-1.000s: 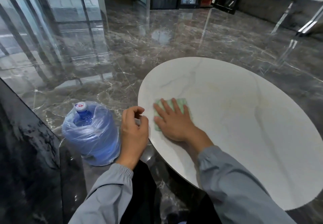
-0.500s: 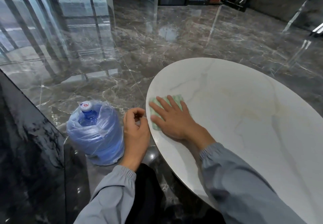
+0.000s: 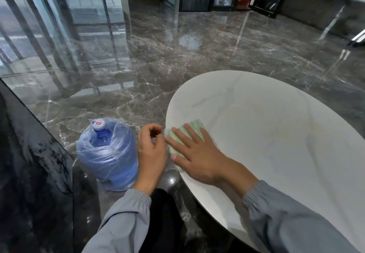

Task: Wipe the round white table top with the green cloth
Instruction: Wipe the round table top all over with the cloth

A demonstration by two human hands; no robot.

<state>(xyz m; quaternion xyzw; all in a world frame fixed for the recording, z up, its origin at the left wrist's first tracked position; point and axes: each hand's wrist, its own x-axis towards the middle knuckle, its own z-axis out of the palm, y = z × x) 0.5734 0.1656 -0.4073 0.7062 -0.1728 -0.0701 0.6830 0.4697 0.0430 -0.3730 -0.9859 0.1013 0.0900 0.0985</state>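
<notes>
1. Polished dark marble floor (image 3: 197, 59) surrounds the round white worktop (image 3: 276, 144).
2. Right hand (image 3: 194, 154), open flat, has slid the green cloth (image 3: 194, 127) to the worktop's left rim; edge wiping continues.
3. Left hand (image 3: 151, 150) hovers loosely curled, empty, beside that rim.

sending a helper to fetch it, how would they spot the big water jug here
Start at the round white marble-look table top and look down past its left edge to the glossy grey marble floor. The blue plastic water jug stands there upright. It alone is wrapped in clear film, with a white cap on top.
</notes>
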